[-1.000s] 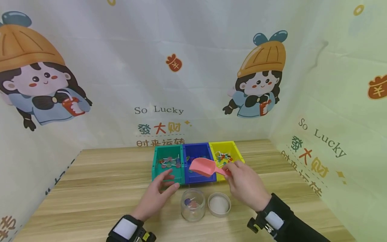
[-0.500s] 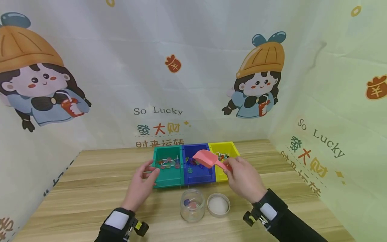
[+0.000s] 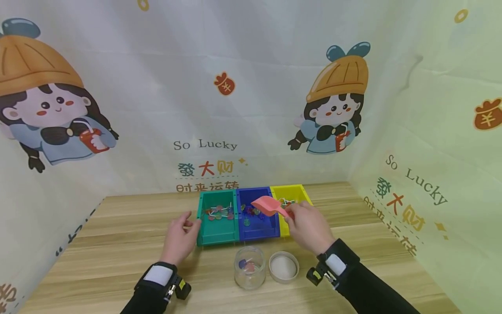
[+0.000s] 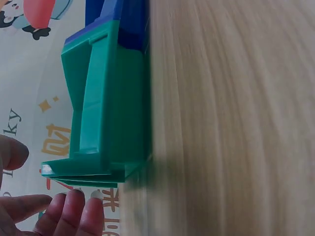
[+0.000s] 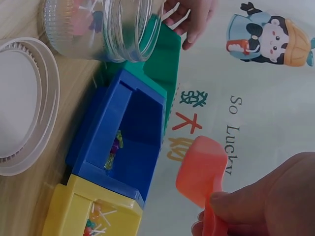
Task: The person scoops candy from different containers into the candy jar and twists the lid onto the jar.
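My right hand (image 3: 311,229) grips a pink scoop (image 3: 266,204) by its handle, its bowl above the blue bin (image 3: 259,232). The scoop (image 5: 201,169) looks bare in the right wrist view. At the outer left side of the green bin (image 3: 218,235) is my left hand (image 3: 179,239), fingers loosely bent and holding nothing. Its fingertips (image 4: 74,197) come close to the bin's end wall in the left wrist view. Small lollipops (image 3: 219,213) lie in the green bin; shiny coloured pieces (image 3: 251,211) lie in the blue one. My right hand partly covers the yellow bin (image 3: 284,230).
A clear glass jar (image 3: 249,281) with a few lollipops inside stands uncovered in front of the bins. Right of it lies its round white lid (image 3: 283,267). A printed cloth (image 3: 266,109) hangs behind the wooden table (image 3: 98,261).
My left hand has moved left, from beside the jar to the green bin's left side. The scoop, still in my right hand, has lifted slightly away from the jar over the blue bin.
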`<state>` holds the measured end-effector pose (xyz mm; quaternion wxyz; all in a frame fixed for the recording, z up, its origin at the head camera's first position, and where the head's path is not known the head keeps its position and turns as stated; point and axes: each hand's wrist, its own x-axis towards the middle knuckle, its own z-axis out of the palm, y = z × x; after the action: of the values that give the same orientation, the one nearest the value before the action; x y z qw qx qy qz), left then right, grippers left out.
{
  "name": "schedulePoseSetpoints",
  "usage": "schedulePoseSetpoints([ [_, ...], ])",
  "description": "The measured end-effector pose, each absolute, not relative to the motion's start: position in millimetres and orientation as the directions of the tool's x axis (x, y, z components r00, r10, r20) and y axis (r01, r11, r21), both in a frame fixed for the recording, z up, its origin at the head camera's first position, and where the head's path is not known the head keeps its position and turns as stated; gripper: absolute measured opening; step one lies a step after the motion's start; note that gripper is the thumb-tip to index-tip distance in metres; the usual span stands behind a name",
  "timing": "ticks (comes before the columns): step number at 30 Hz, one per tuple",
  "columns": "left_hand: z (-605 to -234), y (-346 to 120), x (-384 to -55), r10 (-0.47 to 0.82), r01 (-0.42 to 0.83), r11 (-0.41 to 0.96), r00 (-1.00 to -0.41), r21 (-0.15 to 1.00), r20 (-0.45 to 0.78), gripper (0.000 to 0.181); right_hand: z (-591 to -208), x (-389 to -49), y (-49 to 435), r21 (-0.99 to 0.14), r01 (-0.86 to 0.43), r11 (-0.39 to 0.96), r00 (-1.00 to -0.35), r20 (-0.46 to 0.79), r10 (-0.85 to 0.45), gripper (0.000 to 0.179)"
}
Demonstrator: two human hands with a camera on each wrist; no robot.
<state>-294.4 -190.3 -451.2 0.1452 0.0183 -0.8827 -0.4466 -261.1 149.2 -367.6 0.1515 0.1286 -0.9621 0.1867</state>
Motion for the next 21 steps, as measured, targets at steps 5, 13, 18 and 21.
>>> schedulePoseSetpoints([
  [5, -456.0, -189.6, -300.5, -0.119, 0.12, 0.633, -0.961, 0.765, 0.25, 0.056, -369.2, -270.6, 142.8, -0.283, -0.301, 0.911, -0.924, 0.322, -0.206, 0.016],
  [13, -464.8, -189.3, -301.0, -0.101, 0.152, 0.649, -0.954, 0.745, 0.282, 0.043, -372.4, -283.7, 130.4, -0.251, -0.308, 0.918, -0.931, 0.28, -0.235, 0.012],
  [18, -463.8, -188.2, -298.8, -0.09, 0.153, 0.665, -0.955, 0.731, 0.282, 0.046, -369.7, -292.8, 124.2, -0.259, -0.297, 0.919, -0.944, 0.225, -0.242, 0.021],
  [21, -463.7, -187.6, -298.9, -0.082, 0.163, 0.675, -0.953, 0.719, 0.293, 0.046, -366.4, -299.5, 119.6, -0.272, -0.283, 0.92, -0.955, 0.165, -0.245, 0.031],
])
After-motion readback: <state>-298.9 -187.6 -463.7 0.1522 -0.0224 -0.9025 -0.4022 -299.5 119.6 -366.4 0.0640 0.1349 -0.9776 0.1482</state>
